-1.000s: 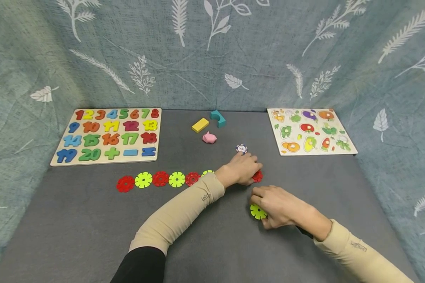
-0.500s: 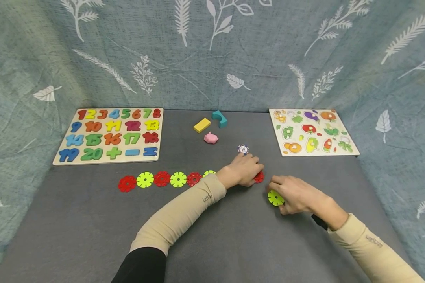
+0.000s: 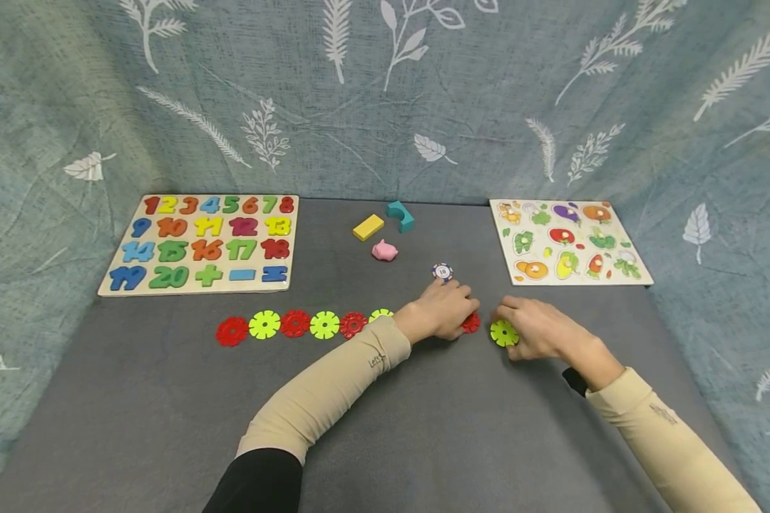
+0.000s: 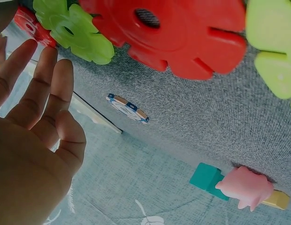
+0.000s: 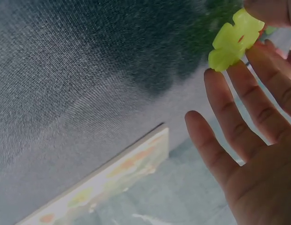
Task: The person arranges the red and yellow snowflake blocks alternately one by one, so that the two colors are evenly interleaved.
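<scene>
Notched plastic discs lie in a row across the dark table, red and yellow-green in turn, from the red end disc (image 3: pixel 232 331) rightward. My left hand (image 3: pixel 439 310) is over the right part of the row and hides some of it. Its thumb and fingers hold the red linking disc (image 3: pixel 471 323) at the right end. My right hand (image 3: pixel 539 329), just to the right, pinches a yellow-green linking disc (image 3: pixel 504 333) between thumb and fingertips. The right wrist view shows that yellow-green disc (image 5: pixel 237 42) tilted at the fingertips. A poker chip (image 3: pixel 443 272) lies just beyond my left hand.
A number puzzle board (image 3: pixel 195 246) stands at the back left and a vegetable puzzle board (image 3: pixel 571 242) at the back right. Between them are a yellow block (image 3: pixel 368 227), a teal arch block (image 3: pixel 401 216) and a pink toy pig (image 3: pixel 384 250). A patterned curtain (image 3: pixel 359 128) hangs behind.
My right hand has carried the yellow-green disc to the right and away from me, up beside the row's right end. My left hand has stayed at the red disc.
</scene>
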